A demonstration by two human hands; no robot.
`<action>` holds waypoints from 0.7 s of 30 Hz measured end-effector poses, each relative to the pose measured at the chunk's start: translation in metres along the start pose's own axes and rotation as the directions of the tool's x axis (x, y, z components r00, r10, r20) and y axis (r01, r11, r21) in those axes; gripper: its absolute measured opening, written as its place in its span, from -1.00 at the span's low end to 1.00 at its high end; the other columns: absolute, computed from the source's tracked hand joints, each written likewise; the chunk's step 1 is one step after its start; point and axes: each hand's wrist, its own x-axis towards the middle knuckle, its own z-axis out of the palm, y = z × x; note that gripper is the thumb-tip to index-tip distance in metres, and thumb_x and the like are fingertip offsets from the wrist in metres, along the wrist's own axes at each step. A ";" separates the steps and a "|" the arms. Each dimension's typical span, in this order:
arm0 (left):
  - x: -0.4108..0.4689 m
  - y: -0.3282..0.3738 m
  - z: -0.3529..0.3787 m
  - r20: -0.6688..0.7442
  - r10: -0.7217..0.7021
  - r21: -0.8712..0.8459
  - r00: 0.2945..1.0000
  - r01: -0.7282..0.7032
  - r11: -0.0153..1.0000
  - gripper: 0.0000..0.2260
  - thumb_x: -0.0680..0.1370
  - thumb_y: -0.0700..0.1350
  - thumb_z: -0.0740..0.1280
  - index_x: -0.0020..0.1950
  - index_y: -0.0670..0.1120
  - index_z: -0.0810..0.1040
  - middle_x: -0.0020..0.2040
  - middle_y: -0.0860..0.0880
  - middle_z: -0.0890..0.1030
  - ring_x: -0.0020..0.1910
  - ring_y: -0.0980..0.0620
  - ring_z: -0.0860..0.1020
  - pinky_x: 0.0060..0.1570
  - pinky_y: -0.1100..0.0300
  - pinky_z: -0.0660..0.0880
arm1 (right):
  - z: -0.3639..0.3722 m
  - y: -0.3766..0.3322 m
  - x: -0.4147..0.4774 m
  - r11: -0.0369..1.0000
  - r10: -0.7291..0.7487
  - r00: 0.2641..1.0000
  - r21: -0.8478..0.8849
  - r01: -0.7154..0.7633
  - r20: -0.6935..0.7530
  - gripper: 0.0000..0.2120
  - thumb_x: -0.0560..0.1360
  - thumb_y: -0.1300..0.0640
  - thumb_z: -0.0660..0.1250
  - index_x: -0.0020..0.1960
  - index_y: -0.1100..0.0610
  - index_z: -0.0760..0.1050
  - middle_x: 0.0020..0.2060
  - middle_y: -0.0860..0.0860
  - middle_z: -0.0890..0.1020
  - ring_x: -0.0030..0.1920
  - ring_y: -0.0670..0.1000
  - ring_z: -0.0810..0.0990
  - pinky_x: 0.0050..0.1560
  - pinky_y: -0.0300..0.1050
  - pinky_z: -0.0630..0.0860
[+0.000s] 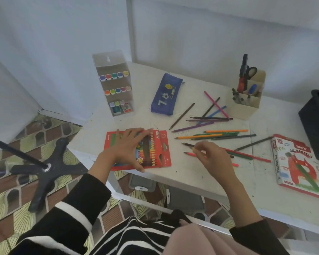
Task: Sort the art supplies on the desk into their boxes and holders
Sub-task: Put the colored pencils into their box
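Observation:
A red coloured-pencil box (163, 150) lies flat at the desk's front left. My left hand (131, 146) rests on it with fingers spread straight. Just right of the box, my right hand (211, 159) pinches a dark pencil (187, 144) by its shaft, its tip pointing left. A pink pencil (190, 154) lies under that hand. Several loose coloured pencils (219, 134) are scattered across the middle of the desk. An oil pastels box (295, 164) lies at the right.
A blue pencil case (165, 96) lies at the back. A clear marker rack (116, 85) stands back left. A beige holder (247, 100) with scissors and pens stands back right. A black bin (317, 122) is at the far right. A black stand base (44, 166) sits on the floor.

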 end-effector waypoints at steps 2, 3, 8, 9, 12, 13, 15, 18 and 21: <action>-0.001 0.002 0.000 0.002 -0.012 0.000 1.000 0.012 1.000 0.15 0.10 0.46 0.38 0.50 0.24 -0.20 0.53 0.05 -0.02 0.51 -0.08 -0.06 0.37 -0.32 -0.25 | -0.003 -0.011 0.001 0.976 0.018 0.982 0.216 0.023 -0.187 -0.93 0.49 0.17 0.37 -0.05 0.05 0.52 -0.25 -0.09 0.58 -0.32 -0.13 0.49 -0.28 -0.38 0.42; -0.001 0.003 0.000 -0.001 -0.017 -0.004 1.000 0.017 1.000 0.15 0.10 0.46 0.38 0.51 0.24 -0.20 0.53 0.05 -0.02 0.51 -0.08 -0.06 0.37 -0.33 -0.26 | -0.005 -0.015 0.003 0.945 0.068 0.962 0.326 0.022 -0.265 -0.89 0.49 0.21 0.37 -0.03 0.05 0.50 -0.26 -0.07 0.58 -0.34 -0.08 0.50 -0.33 -0.36 0.43; -0.004 0.006 0.002 -0.015 -0.029 -0.011 0.999 0.029 1.000 0.13 0.11 0.46 0.36 0.51 0.24 -0.19 0.53 0.05 -0.02 0.51 -0.07 -0.06 0.38 -0.34 -0.26 | -0.006 -0.021 0.012 0.607 0.466 0.846 0.789 -0.091 -0.261 -0.84 0.57 0.27 0.23 0.13 0.11 0.44 -0.27 0.08 0.60 -0.42 -0.02 0.49 -0.41 -0.22 0.47; -0.005 0.007 0.002 -0.017 -0.033 -0.016 0.999 0.032 0.999 0.13 0.10 0.46 0.36 0.51 0.24 -0.18 0.53 0.05 -0.02 0.51 -0.07 -0.06 0.37 -0.33 -0.26 | -0.003 -0.019 0.013 0.525 0.526 0.824 0.843 -0.119 -0.211 -0.85 0.58 0.27 0.22 0.12 0.11 0.44 -0.27 0.10 0.60 -0.44 -0.03 0.50 -0.42 -0.22 0.48; -0.007 0.010 0.001 -0.016 -0.045 -0.012 0.999 0.045 0.999 0.12 0.10 0.46 0.34 0.51 0.23 -0.17 0.54 0.06 -0.03 0.51 -0.07 -0.07 0.37 -0.32 -0.27 | 0.014 -0.013 0.010 0.356 0.675 0.732 0.908 -0.220 -0.088 -0.89 0.59 0.26 0.19 0.06 0.09 0.43 -0.24 0.11 0.62 -0.45 -0.05 0.56 -0.34 -0.18 0.54; -0.008 0.010 0.001 -0.015 -0.049 -0.011 0.999 0.049 0.999 0.12 0.10 0.46 0.34 0.51 0.23 -0.17 0.54 0.06 -0.04 0.51 -0.07 -0.07 0.38 -0.32 -0.27 | 0.020 -0.010 0.008 0.310 0.714 0.698 0.918 -0.249 -0.052 -0.90 0.60 0.26 0.19 0.06 0.11 0.42 -0.21 0.13 0.62 -0.44 -0.06 0.58 -0.32 -0.17 0.56; -0.008 0.011 0.001 -0.010 -0.056 -0.007 0.998 0.056 0.998 0.12 0.10 0.47 0.33 0.51 0.24 -0.18 0.54 0.06 -0.04 0.51 -0.07 -0.08 0.38 -0.33 -0.27 | 0.029 -0.009 0.003 0.211 0.754 0.656 0.935 -0.285 0.030 -0.90 0.59 0.26 0.19 0.10 0.17 0.41 -0.16 0.17 0.61 -0.41 -0.05 0.62 -0.31 -0.20 0.59; -0.008 0.011 0.003 -0.010 -0.054 -0.013 0.999 0.054 0.998 0.09 0.10 0.48 0.33 0.47 0.31 -0.21 0.54 0.07 -0.07 0.52 -0.07 -0.11 0.36 -0.32 -0.29 | 0.028 -0.011 -0.004 0.231 0.664 0.736 0.901 -0.367 0.130 -0.90 0.58 0.27 0.21 0.07 0.25 0.46 -0.18 0.16 0.65 -0.31 0.02 0.67 -0.30 -0.25 0.59; -0.009 0.010 0.005 -0.021 -0.043 -0.011 0.999 0.043 0.999 0.06 0.11 0.49 0.31 0.42 0.35 -0.26 0.55 0.08 -0.11 0.53 -0.06 -0.15 0.32 -0.23 -0.39 | 0.022 -0.014 -0.006 0.433 0.484 0.852 0.791 -0.433 0.201 -0.92 0.54 0.30 0.28 -0.02 0.24 0.54 -0.26 0.08 0.69 -0.29 -0.03 0.68 -0.30 -0.32 0.55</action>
